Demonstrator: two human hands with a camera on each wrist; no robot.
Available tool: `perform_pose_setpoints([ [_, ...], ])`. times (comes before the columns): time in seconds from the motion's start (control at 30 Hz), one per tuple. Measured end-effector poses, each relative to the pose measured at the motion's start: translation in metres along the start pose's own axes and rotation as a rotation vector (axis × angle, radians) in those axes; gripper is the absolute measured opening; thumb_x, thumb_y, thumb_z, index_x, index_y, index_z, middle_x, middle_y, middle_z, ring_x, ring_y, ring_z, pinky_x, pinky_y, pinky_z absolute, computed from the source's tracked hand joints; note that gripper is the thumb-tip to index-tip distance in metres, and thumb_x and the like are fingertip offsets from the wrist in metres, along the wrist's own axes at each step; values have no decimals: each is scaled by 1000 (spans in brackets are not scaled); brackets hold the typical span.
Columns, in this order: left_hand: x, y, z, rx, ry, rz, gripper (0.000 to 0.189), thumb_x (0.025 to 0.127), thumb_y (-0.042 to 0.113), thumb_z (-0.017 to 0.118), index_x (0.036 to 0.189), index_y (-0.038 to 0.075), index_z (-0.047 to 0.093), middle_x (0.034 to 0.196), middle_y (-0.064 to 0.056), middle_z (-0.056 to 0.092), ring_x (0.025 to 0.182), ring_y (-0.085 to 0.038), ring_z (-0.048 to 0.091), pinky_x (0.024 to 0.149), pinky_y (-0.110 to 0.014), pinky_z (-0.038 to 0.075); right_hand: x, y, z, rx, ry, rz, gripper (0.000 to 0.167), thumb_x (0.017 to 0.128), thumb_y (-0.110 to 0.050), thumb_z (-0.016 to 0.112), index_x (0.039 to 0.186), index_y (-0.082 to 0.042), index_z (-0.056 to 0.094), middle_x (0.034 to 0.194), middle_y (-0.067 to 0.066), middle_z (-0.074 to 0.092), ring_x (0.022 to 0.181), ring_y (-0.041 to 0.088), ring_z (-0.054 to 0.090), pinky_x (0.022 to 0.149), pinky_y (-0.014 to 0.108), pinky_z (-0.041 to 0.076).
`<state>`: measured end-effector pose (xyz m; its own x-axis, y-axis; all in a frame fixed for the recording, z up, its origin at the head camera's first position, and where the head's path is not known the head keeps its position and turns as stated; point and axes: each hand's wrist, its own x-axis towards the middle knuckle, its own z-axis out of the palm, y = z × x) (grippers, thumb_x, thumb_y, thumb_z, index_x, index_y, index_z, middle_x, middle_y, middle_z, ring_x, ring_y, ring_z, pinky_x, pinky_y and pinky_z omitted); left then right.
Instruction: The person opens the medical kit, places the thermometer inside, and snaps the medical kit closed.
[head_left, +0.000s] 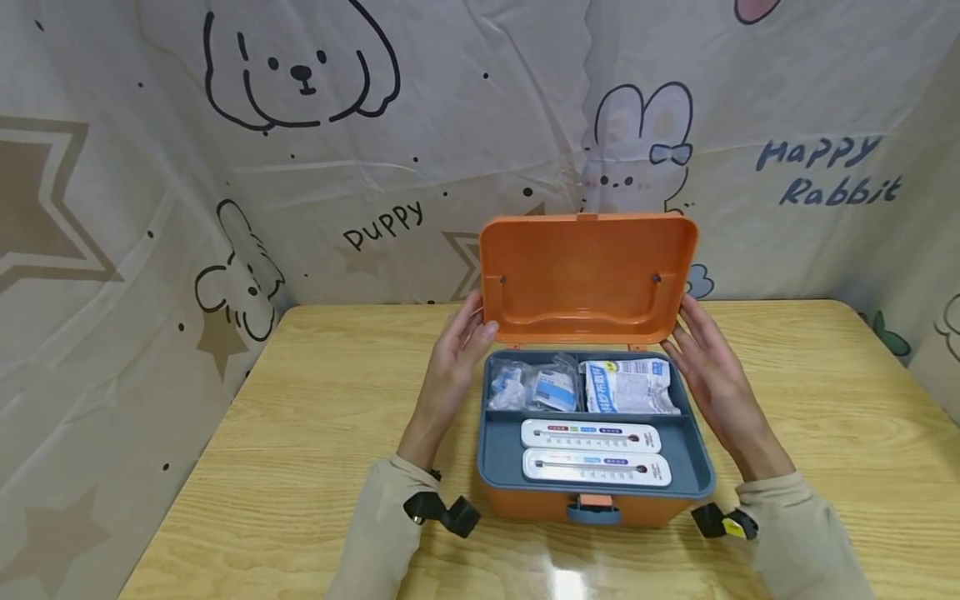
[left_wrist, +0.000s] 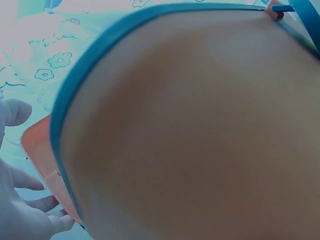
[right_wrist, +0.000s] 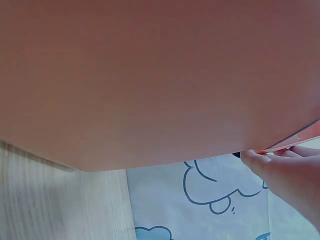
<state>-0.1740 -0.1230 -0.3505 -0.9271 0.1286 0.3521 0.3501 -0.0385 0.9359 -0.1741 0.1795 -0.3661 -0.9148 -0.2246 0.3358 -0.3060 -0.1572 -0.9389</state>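
Observation:
An orange box (head_left: 517, 505) with a dark blue-grey inner tray (head_left: 498, 450) stands on the table, its orange lid (head_left: 585, 275) raised at the back. My left hand (head_left: 452, 354) is at the lid's lower left edge, thumb at the front, fingers loosely extended. On the other side, my right hand (head_left: 708, 367) touches the lid's lower right edge with nearly straight fingers. Two white thermometers (head_left: 591, 436) lie in the tray's front part. Behind them are clear plastic bags (head_left: 510, 387) with small items and a blue-and-white packet (head_left: 630, 387), in separate compartments.
The box sits on a light wooden table (head_left: 337, 433). A printed cloth (head_left: 465, 108) hangs behind and beside the table. A blue latch (head_left: 593, 512) is on the box's front. In both wrist views the box wall hides most of the scene.

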Motion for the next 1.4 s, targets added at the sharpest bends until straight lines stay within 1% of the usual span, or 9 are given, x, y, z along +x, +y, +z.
perform_pose_setpoints([
  [0.17,-2,2,-2,70,-6,3,59,100,24,47,152,4,26,149,-13,29,137,-24,33,112,-46,30,-2,-2,1,-31,1,-15,58,103,-9,41,156,-14,18,161,9,12,146,29,16,112,24,29],
  [0.3,-2,4,-2,87,-12,-8,54,102,26,43,150,4,31,147,-12,30,136,-24,30,111,-48,29,-4,-5,2,-58,20,-29,56,103,-10,43,154,-10,22,159,11,18,144,24,24,106,18,34],
  [0.47,-5,5,-1,110,4,-8,53,104,30,37,149,2,34,146,-13,33,136,-25,30,112,-48,27,-7,-9,2,-27,26,-45,53,104,-12,41,153,-5,24,157,15,24,141,22,30,102,17,38],
  [0.6,-7,7,0,93,18,-3,53,104,28,36,146,-4,36,147,-17,35,138,-27,31,113,-43,27,-11,-13,1,-24,12,-32,52,104,-12,40,154,-7,23,158,15,21,143,25,26,104,19,37],
  [0.7,-8,8,0,72,4,-2,53,104,27,35,145,-8,35,150,-19,33,140,-28,30,114,-40,28,-12,-15,1,-25,2,-17,51,105,-13,37,154,-8,22,159,14,18,145,28,22,105,20,37],
  [0.8,-10,9,0,78,-5,-6,54,105,28,34,146,-7,33,153,-18,30,142,-25,27,114,-37,27,-12,-17,0,-30,-4,-4,50,106,-15,35,154,-9,22,160,14,16,145,30,20,103,19,38],
  [1.03,-15,14,4,37,-31,-6,54,105,24,34,147,-9,28,156,-16,25,144,-23,23,113,-37,28,-16,-18,0,-47,-15,13,51,107,-20,33,154,-8,21,159,15,17,145,29,20,103,18,38],
  [1.27,-17,16,6,149,-3,-21,52,106,27,36,149,0,29,156,-8,29,139,-22,35,106,-36,39,-18,-19,0,-57,-21,-13,49,107,-20,32,154,-8,24,158,16,21,144,26,24,103,18,38],
  [1.4,-20,17,5,175,-17,-26,53,106,28,35,150,1,28,156,-8,28,139,-21,34,107,-38,39,-19,-19,0,-54,-16,-15,49,107,-20,33,153,-7,25,158,18,21,144,27,23,104,18,38],
])
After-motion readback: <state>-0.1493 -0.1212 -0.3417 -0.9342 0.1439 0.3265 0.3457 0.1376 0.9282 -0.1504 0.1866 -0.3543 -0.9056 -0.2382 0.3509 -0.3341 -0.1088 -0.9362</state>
